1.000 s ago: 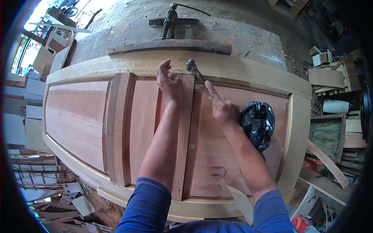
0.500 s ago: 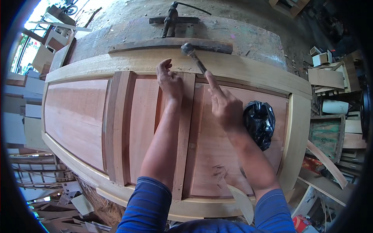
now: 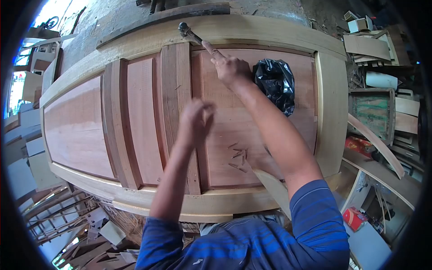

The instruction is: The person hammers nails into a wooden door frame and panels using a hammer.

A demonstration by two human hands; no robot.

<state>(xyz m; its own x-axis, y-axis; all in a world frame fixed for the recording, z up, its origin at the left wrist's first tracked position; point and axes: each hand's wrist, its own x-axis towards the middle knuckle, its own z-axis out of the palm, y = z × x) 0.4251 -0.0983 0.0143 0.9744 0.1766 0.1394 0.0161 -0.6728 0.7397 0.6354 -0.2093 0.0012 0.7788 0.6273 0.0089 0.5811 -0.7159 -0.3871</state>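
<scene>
A panelled wooden door [image 3: 330, 121] lies flat in front of me. My right hand [image 3: 231, 70] is closed around the handle of a hammer [image 3: 194, 38], whose metal head is over the door's far rail. My left hand [image 3: 196, 120] hovers above the door near an upright strip [image 3: 182, 87]; motion blurs its fingers, so I cannot make out anything in them. Several small wooden slivers [image 3: 238, 156] are scattered on the right panel. Beyond my right hand, a crumpled black plastic bag [image 3: 274, 83] rests on the same panel.
A dark wooden bar [image 3: 166, 19] runs along the door's far edge. At the near edge, a thin pale curved offcut [image 3: 272, 186] overlaps the door. Scrap boards and a green-stained wooden tray [image 3: 371, 112] are at the right. More wood pieces [image 3: 40, 159] crowd the left side.
My left hand has come back towards me from the door's far rail. The hammer is still in my right hand. The view has shifted, showing more of the near side.
</scene>
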